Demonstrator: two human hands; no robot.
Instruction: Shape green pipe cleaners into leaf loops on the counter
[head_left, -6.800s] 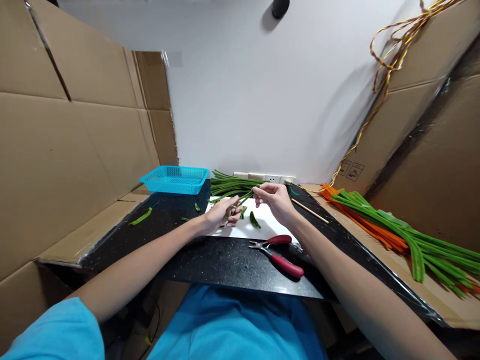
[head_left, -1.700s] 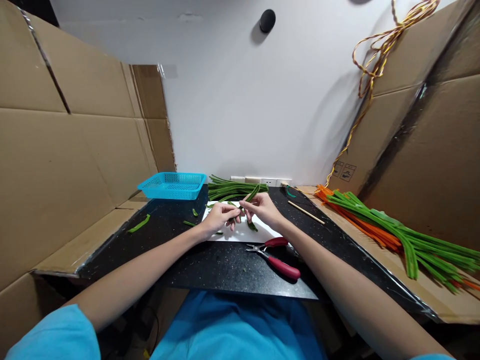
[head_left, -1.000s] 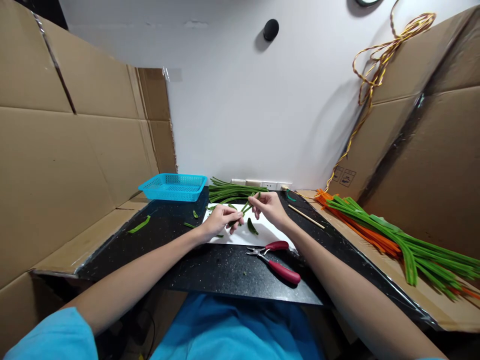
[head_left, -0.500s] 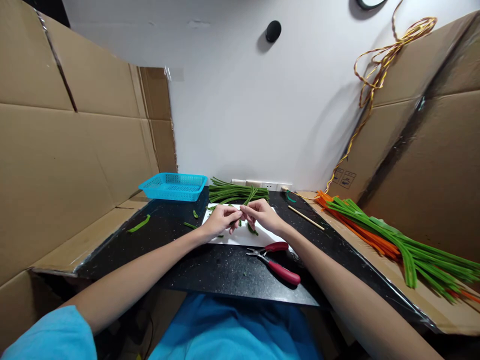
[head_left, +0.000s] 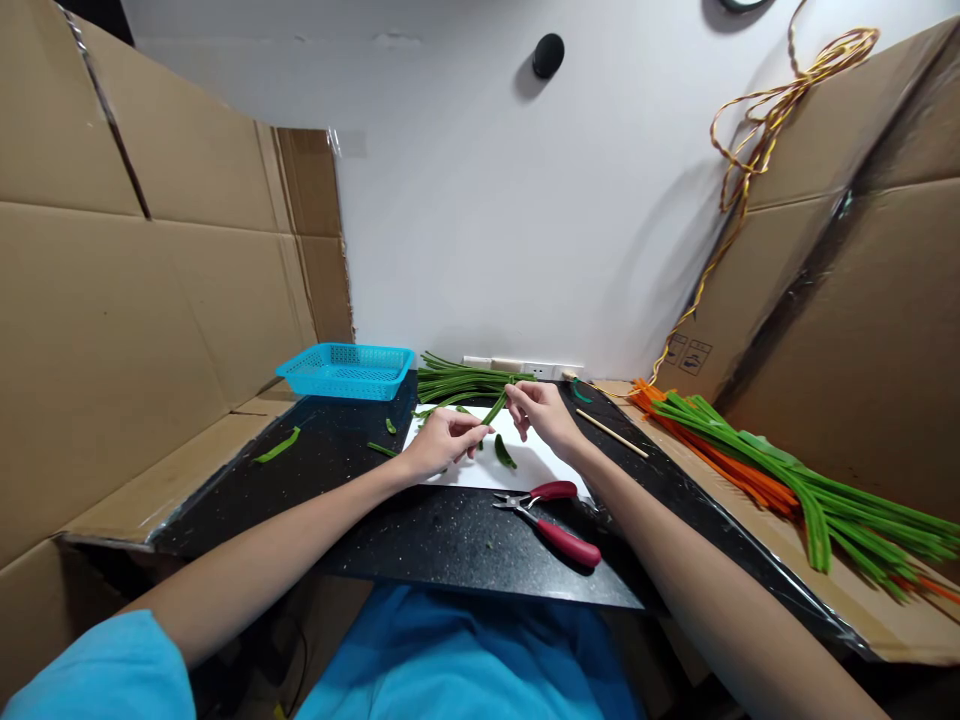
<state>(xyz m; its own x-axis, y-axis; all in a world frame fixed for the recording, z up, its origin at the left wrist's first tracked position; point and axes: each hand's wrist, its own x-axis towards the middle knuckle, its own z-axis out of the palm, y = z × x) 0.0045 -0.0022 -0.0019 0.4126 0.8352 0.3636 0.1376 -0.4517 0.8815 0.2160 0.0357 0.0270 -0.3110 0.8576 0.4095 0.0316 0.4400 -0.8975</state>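
L hand [head_left: 448, 442] & R hand [head_left: 541, 412] share a thin fuzzy green strip [head_left: 495, 408] above the white paper [head_left: 536, 468]: L thumb & fingers pinched on its lower part, R fingertips together on its upper end. Dark green bundle [head_left: 461, 384] lies right behind the hands, w/ sockets [head_left: 538, 371] along the wall [head_left: 525, 210] behind it. Curved green leaf [head_left: 504, 452] on paper; small scraps [head_left: 381, 450] on the L side of the glossy, speckled blk table [head_left: 420, 530]. Pliers [head_left: 566, 541], metal w/ smooth red grips, lie spread open at the paper's near edge, close to R forearm. Thin wooden stick [head_left: 611, 434] beyond that arm. Blue plastic basket [head_left: 345, 374], rect. w/ perforated sides, far L. Fuzzy orange stems [head_left: 761, 484] partly under bright green stems [head_left: 795, 462] on cardboard, far R; twisted yellow-brown cord [head_left: 765, 118] hangs above.
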